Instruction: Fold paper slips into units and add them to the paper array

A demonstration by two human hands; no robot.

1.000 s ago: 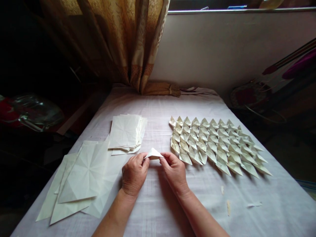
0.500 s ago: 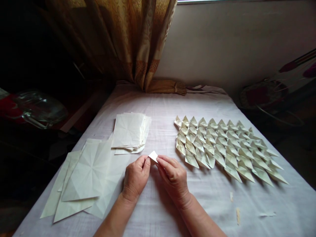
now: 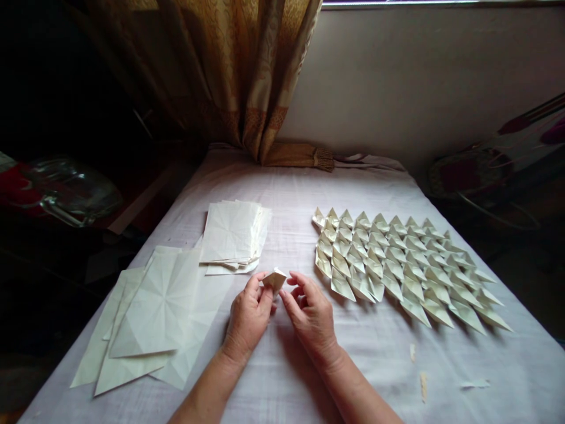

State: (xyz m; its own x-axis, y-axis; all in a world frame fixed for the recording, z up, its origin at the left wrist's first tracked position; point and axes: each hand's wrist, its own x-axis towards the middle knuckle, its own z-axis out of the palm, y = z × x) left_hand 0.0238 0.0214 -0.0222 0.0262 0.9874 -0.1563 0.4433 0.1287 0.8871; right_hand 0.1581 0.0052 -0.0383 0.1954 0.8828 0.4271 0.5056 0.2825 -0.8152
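My left hand [image 3: 249, 315] pinches a small folded piece of cream paper [image 3: 274, 278] between thumb and fingers, just above the white cloth. My right hand [image 3: 309, 312] sits close beside it on the right, fingers curled and slightly apart, its fingertips near the paper's right edge; I cannot tell if they touch it. To the right lie several folded paper pieces [image 3: 397, 265] laid out in overlapping rows. To the left lies a stack of creased square sheets [image 3: 232, 235].
Larger creased sheets [image 3: 154, 312] lie at the front left of the white-clothed table [image 3: 286, 188]. A brown curtain [image 3: 247, 76] hangs at the back. A glass jar [image 3: 66, 191] lies off the table's left side. Small paper scraps [image 3: 421, 383] lie at the front right.
The folded piece went from a wide triangle held by both hands to a smaller, narrower shape. My right hand's fingers have loosened from it; my left hand keeps the pinch.
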